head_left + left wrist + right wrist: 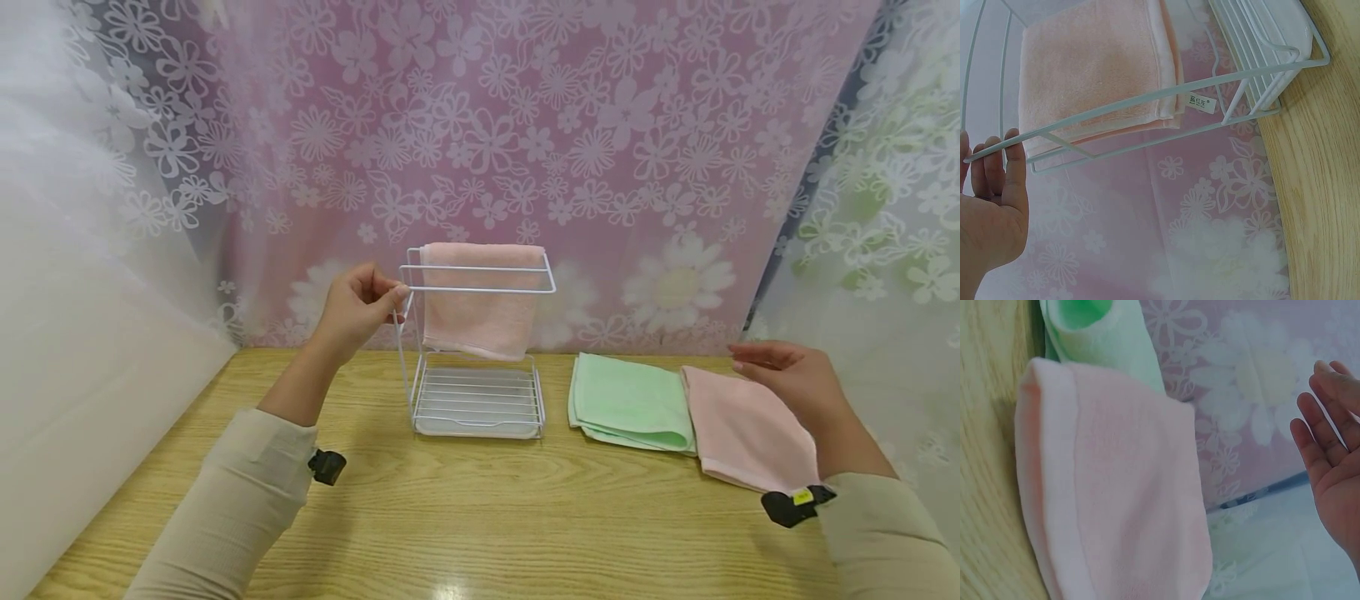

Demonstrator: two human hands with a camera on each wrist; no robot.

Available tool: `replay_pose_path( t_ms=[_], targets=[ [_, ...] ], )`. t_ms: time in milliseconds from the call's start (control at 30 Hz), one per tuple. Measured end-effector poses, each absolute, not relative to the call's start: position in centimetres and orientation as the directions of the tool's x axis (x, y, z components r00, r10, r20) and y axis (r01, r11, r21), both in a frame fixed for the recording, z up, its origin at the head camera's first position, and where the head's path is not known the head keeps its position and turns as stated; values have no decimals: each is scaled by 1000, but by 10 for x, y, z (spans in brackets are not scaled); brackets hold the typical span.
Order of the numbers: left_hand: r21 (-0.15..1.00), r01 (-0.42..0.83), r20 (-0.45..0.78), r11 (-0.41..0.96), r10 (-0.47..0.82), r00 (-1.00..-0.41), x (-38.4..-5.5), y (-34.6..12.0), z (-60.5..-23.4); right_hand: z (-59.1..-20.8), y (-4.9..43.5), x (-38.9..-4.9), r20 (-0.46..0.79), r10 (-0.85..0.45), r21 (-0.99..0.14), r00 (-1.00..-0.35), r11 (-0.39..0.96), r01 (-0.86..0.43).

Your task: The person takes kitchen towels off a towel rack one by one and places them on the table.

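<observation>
My left hand (352,312) pinches the upper left corner of a white wire towel rack (480,290) between thumb and fingers. Over the rack's rear top bar hangs a pink towel (480,321), its two layers and a small label (1200,102) visible in the left wrist view. To the right, a folded green towel (630,400) lies on the table beside a folded pink towel (750,429), whose edge meets it. My right hand (798,383) hovers above and behind that pink towel, fingers extended and holding nothing; the right wrist view shows it apart from the cloth.
At the rack's base a slatted wire shelf sits over a white tray (480,431). The wooden table (465,517) ends at a pink flowered curtain (480,150) behind. Pale sheeting (90,317) hangs on the left, and a flowered sheet (900,250) on the right.
</observation>
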State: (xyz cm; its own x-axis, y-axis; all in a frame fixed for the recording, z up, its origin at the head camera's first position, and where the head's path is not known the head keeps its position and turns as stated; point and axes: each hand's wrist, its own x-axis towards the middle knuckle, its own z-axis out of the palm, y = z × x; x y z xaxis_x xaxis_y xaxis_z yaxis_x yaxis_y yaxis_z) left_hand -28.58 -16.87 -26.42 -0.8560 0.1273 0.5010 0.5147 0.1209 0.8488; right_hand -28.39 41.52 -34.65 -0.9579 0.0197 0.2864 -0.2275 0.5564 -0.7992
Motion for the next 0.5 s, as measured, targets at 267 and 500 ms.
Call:
replay_pose_path(
  t_ms=[267, 500],
  targets=[
    [852, 508, 494, 125, 125, -860, -287, -169, -265, -337, 398, -283, 328, -28, -794, -944, 533, -291],
    [851, 509, 495, 129, 126, -860, -287, -169, -265, -331, 384, -281, 332, -74, -795, -940, 514, -322]
  ],
)
